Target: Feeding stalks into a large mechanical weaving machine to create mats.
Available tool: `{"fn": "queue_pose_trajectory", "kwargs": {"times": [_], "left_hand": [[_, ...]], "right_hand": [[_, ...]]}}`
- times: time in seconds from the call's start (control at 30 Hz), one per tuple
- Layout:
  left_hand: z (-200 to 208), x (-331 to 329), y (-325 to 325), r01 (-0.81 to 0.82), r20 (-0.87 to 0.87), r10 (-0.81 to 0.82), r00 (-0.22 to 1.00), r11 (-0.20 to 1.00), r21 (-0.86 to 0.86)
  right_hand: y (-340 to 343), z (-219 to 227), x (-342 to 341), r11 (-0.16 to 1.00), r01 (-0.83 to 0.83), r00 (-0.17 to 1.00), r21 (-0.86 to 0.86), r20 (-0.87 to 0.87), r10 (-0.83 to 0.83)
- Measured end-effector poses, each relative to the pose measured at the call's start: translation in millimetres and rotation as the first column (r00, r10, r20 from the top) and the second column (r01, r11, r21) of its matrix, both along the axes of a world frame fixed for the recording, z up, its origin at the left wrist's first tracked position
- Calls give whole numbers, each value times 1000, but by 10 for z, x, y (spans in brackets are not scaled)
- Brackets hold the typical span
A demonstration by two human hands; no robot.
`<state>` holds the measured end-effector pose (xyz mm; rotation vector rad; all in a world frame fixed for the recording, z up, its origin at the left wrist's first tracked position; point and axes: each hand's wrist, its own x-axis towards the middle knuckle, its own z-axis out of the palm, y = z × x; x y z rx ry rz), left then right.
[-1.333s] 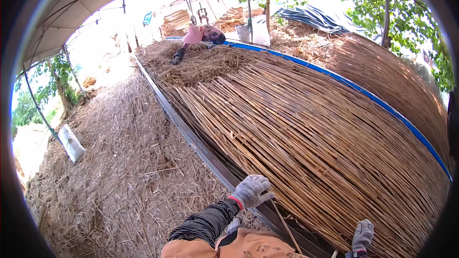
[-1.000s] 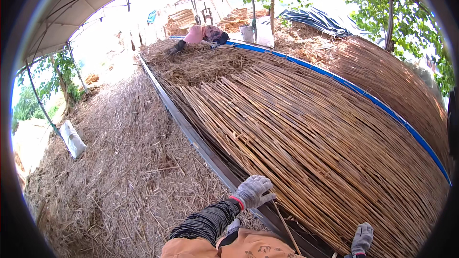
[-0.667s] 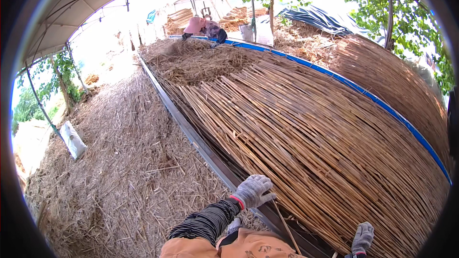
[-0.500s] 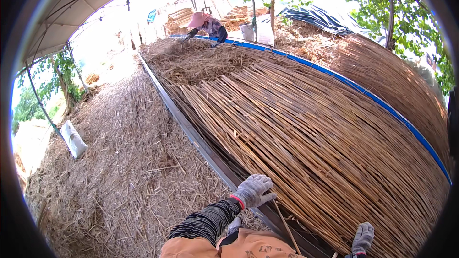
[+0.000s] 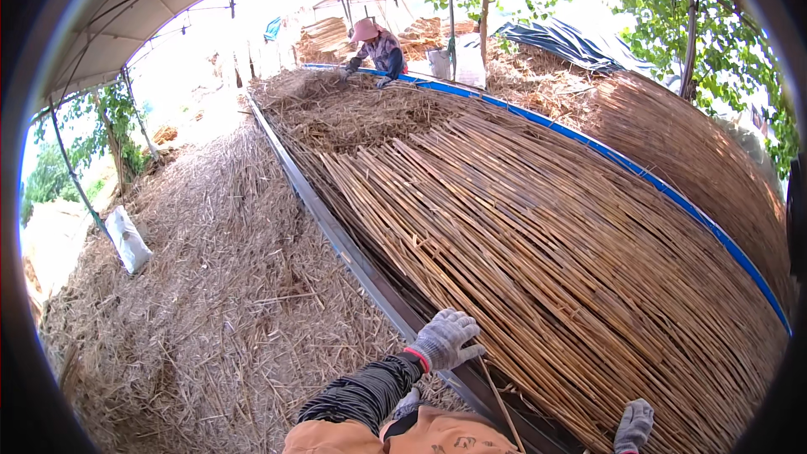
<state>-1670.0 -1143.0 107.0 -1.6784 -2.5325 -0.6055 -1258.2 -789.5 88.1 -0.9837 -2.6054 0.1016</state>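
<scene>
Reeds (image 5: pixel 538 235) already lie spread in rows, our gloved left hand (image 5: pixel 444 339) resting loosely curled on the rail (image 5: pixel 353 256), right hand (image 5: pixel 632 425) unclear.

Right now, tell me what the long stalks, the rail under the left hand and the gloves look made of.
Stalks: dry reed or straw, matte tan, thin straight stems.
Rail: likely metal, dull grey, a long straight flat edge.
Gloves: knit fabric by their look, grey, with a red cuff on the left hand; the right hand wears the same.
</scene>
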Motion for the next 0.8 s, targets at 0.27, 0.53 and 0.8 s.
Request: {"fn": "queue_pose_trajectory", "kwargs": {"times": [0.27, 0.53, 0.8], "left_hand": [[44, 19, 27, -10, -6, 10, 1000, 1000, -21], [75, 18, 28, -5, 22, 6, 1000, 999, -45], [-24, 9, 16, -9, 9, 9, 1000, 1000, 2]], "right_hand": [[49, -84, 32, 999, 29, 999, 21, 24, -30], [80, -106, 50, 1000, 8, 1000, 26, 18, -8], [84, -119, 37, 999, 22, 999, 26, 32, -23]]}}
